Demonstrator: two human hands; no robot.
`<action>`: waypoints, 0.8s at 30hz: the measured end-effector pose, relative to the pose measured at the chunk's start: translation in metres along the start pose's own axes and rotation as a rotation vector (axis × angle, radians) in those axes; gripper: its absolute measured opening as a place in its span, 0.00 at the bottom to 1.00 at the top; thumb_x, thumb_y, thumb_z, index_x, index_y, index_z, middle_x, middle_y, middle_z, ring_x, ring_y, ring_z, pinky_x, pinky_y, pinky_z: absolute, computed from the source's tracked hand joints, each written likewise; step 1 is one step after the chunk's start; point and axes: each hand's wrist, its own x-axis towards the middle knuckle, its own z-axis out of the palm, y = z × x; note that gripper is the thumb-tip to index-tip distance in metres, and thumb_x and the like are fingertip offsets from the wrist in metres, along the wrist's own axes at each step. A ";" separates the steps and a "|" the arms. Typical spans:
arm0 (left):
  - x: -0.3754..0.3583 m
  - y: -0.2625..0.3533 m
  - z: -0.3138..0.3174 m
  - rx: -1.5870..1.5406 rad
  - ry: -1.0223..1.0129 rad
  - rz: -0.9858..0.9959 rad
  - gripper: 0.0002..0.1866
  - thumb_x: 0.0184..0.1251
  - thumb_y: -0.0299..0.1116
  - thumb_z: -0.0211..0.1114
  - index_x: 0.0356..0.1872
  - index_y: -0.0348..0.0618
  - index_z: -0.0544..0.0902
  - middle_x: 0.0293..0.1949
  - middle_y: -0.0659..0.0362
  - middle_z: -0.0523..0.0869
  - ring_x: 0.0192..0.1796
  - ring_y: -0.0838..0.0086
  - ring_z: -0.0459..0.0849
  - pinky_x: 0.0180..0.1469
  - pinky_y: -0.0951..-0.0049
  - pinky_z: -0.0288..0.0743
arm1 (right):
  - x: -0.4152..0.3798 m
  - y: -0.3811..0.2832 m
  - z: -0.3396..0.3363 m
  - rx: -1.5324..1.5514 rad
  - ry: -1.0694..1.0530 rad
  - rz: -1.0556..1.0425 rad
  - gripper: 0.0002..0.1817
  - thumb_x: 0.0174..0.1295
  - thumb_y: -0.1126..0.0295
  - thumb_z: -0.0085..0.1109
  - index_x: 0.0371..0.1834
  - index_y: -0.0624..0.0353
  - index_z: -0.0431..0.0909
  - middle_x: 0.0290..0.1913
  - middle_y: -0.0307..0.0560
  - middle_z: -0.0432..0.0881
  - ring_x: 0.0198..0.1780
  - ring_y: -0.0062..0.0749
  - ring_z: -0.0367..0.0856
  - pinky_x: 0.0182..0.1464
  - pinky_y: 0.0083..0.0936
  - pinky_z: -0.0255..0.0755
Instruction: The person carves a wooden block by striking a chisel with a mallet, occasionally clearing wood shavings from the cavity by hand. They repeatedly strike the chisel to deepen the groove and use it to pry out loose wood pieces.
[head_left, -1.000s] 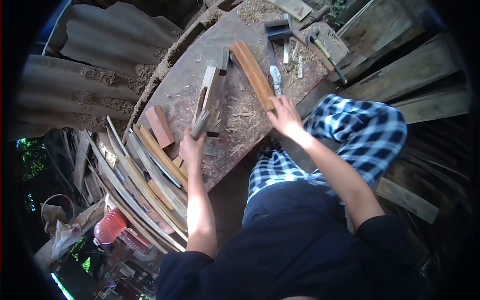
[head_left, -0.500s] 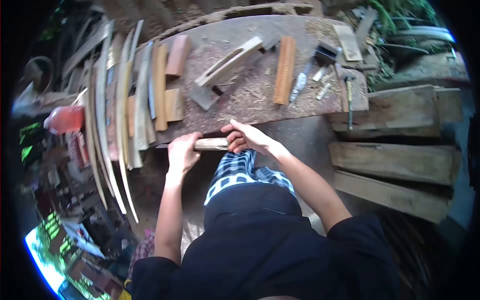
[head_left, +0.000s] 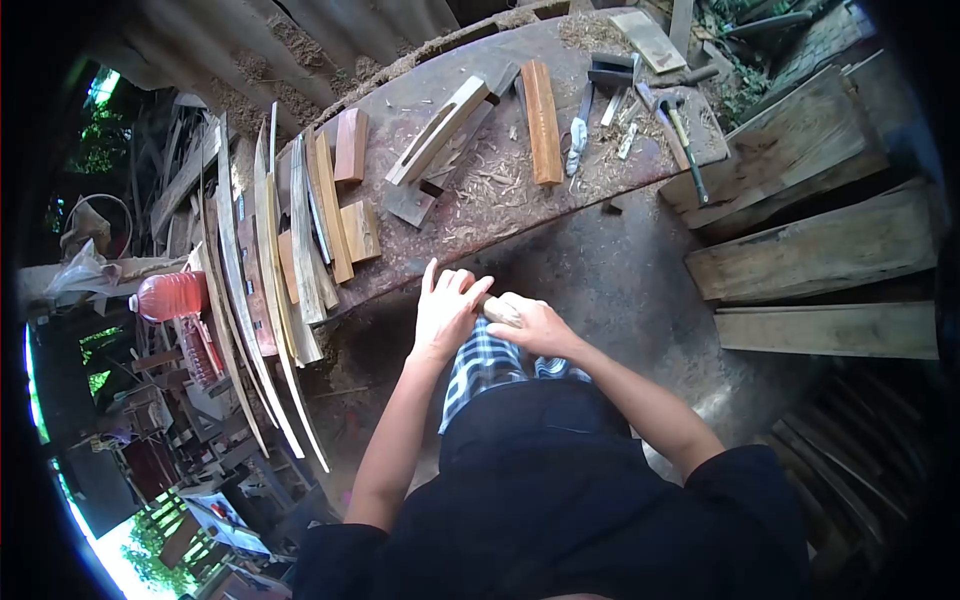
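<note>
While the right hand grips a short wooden piece over the lap, the left hand touches its other end, forefinger raised. Both are just off the near edge of the worktop, where an orange-brown block lies between a slotted timber and a wrapped-handle tool.

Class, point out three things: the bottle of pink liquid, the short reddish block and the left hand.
Bottle of pink liquid (head_left: 172,297): head view, middle of its side.
Short reddish block (head_left: 351,143): head view, upper face.
Left hand (head_left: 446,314): head view, its back.
</note>
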 end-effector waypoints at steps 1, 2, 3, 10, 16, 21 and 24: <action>0.006 0.000 0.003 -0.036 0.072 -0.001 0.28 0.56 0.30 0.72 0.62 0.58 0.83 0.55 0.59 0.82 0.62 0.64 0.78 0.80 0.44 0.53 | -0.001 0.002 -0.006 0.014 0.083 -0.061 0.29 0.63 0.49 0.67 0.63 0.54 0.79 0.51 0.57 0.85 0.53 0.56 0.85 0.56 0.43 0.78; 0.010 -0.004 0.004 -0.071 0.137 0.004 0.30 0.57 0.31 0.73 0.65 0.59 0.81 0.60 0.59 0.80 0.67 0.63 0.77 0.81 0.41 0.51 | -0.003 0.005 -0.010 0.034 0.170 -0.120 0.28 0.64 0.51 0.67 0.63 0.53 0.79 0.52 0.54 0.84 0.53 0.54 0.85 0.55 0.42 0.79; 0.015 -0.006 -0.005 -0.062 0.109 -0.010 0.34 0.57 0.32 0.75 0.68 0.59 0.79 0.67 0.57 0.77 0.72 0.60 0.73 0.81 0.40 0.51 | 0.009 0.038 0.000 -0.122 0.316 -0.269 0.27 0.65 0.53 0.66 0.64 0.53 0.80 0.53 0.50 0.83 0.51 0.52 0.85 0.55 0.41 0.79; -0.010 -0.087 -0.014 -0.181 0.233 -0.211 0.29 0.57 0.30 0.76 0.62 0.52 0.81 0.65 0.50 0.77 0.69 0.51 0.74 0.74 0.48 0.65 | 0.053 0.066 -0.039 0.177 0.769 0.400 0.22 0.65 0.53 0.68 0.45 0.65 0.80 0.35 0.60 0.86 0.40 0.54 0.87 0.47 0.44 0.78; -0.067 -0.128 -0.010 -0.173 0.176 -0.421 0.25 0.58 0.29 0.74 0.59 0.47 0.83 0.64 0.50 0.78 0.69 0.52 0.74 0.74 0.53 0.66 | 0.105 0.106 -0.094 0.064 0.893 0.396 0.28 0.66 0.48 0.66 0.52 0.65 0.79 0.47 0.71 0.86 0.54 0.68 0.84 0.57 0.52 0.74; -0.077 -0.123 -0.007 -0.212 0.115 -0.540 0.22 0.59 0.31 0.73 0.57 0.46 0.84 0.64 0.50 0.78 0.69 0.53 0.74 0.72 0.55 0.67 | 0.152 0.105 -0.152 -0.168 0.967 0.256 0.32 0.68 0.49 0.63 0.62 0.67 0.73 0.52 0.70 0.85 0.56 0.68 0.82 0.60 0.52 0.72; -0.060 -0.105 -0.009 -0.227 0.131 -0.592 0.22 0.60 0.32 0.73 0.57 0.46 0.84 0.63 0.49 0.78 0.68 0.52 0.75 0.72 0.54 0.68 | 0.190 0.138 -0.183 -0.299 1.002 0.000 0.28 0.68 0.59 0.61 0.68 0.62 0.71 0.60 0.65 0.79 0.64 0.61 0.75 0.67 0.50 0.65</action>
